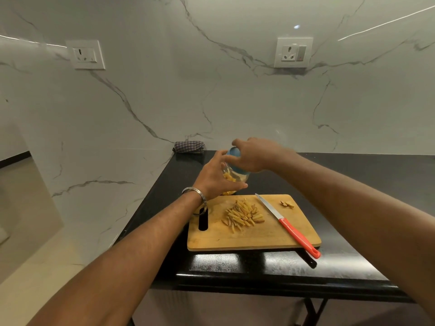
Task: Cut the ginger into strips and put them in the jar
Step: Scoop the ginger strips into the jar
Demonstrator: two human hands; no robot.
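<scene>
Nearest me, below & between my forearms, the wooden cutting board (254, 234) lies on the black counter (353, 175). A pile of ginger strips (243, 214) sits mid-board, just under my left hand. To the right of the pile, under my right forearm, the knife (288, 225) lies diagonal, blade toward the hands, red handle poking past the board's near-right corner. A few ginger scraps (287, 204) lie at the far-right of the board, apart from the pile.

Left hand (215, 178), w/ a metal bangle (195, 194) on the wrist, is wrapped round the clear jar (237, 176), fingers curled on its side. The jar is tilted, just beyond the board's far edge; yellow ginger pieces show thru the glass. Can't tell if its base touches the counter.

Right hand (255, 155) grips the blue lid (234, 152) on top of the jar, fingers curled over it.

Beyond both hands, a folded checked cloth (189, 147) lies against the marble wall (211, 90), w/ two sockets higher up.
</scene>
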